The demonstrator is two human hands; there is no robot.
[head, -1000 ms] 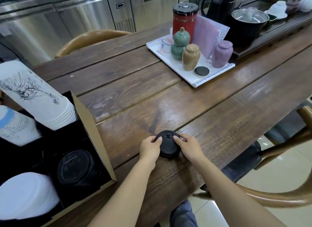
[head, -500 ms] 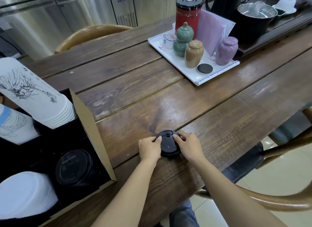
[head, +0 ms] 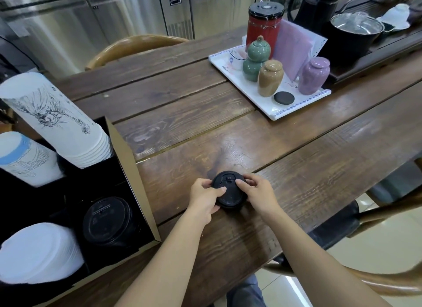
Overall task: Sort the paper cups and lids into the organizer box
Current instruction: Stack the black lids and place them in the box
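A small stack of black cup lids (head: 229, 192) rests on the wooden table near its front edge. My left hand (head: 204, 197) grips its left side and my right hand (head: 257, 192) its right side, thumbs on top. At the left stands the cardboard organizer box (head: 127, 160) with black compartments. It holds a stack of black lids (head: 107, 220), a stack of white lids (head: 38, 254), and two tilted stacks of white paper cups, one with a statue drawing (head: 59, 121) and one with a blue band (head: 22, 160).
A white tray (head: 280, 112) with green, tan and purple jars and a red canister sits at the back right, beside a dark pot (head: 356, 32). Wooden chairs stand behind the table (head: 134, 46) and at my right (head: 376, 281). Steel cabinets line the back.
Both hands stay on the black lids; the thumbs have shifted further onto the top. The view has shifted slightly.
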